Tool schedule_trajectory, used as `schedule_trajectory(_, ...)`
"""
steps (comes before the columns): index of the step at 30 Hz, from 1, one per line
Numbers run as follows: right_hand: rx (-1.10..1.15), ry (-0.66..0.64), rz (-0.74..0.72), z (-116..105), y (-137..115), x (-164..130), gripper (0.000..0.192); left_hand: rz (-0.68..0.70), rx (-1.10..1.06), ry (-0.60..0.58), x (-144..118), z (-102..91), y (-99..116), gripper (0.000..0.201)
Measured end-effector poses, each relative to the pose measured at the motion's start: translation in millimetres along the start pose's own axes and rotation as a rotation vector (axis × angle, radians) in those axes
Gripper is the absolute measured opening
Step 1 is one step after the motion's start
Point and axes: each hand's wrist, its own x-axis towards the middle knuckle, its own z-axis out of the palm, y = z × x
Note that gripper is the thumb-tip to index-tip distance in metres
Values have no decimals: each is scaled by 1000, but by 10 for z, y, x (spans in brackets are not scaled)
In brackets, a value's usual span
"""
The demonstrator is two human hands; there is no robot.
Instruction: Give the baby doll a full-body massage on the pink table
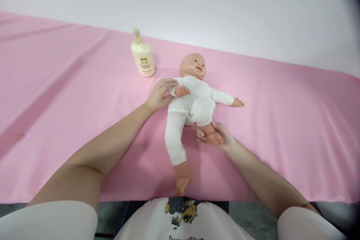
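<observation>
A baby doll with a white cloth body and plastic head, hands and feet lies on its back on the pink cloth, head away from me. My left hand rests against the doll's arm and side at the left, fingers stretched out and lying flat. Around the doll's bent leg, near the ankle, my right hand is closed, its fingers partly hidden behind the plastic foot. The doll's other leg lies straight toward me, its foot at the table's front edge.
A cream pump bottle with a printed label stands to the left of the doll's head. Pink cloth covers the table, with folds at the left and right. Behind it is a white surface.
</observation>
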Motion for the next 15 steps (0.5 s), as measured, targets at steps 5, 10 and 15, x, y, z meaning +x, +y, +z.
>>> schedule_trajectory(5,-78,-490,340,-137,71,-54,62,-229,-70,193,-62,90,-260,61)
schedule_trajectory(10,-282,-711,552,6,-34,-14,51,-381,-181,290,-112,215,-675,67)
schedule_trajectory(15,-430,-815,570,-30,-91,32,25,-439,-270,328,-152,265,-852,73)
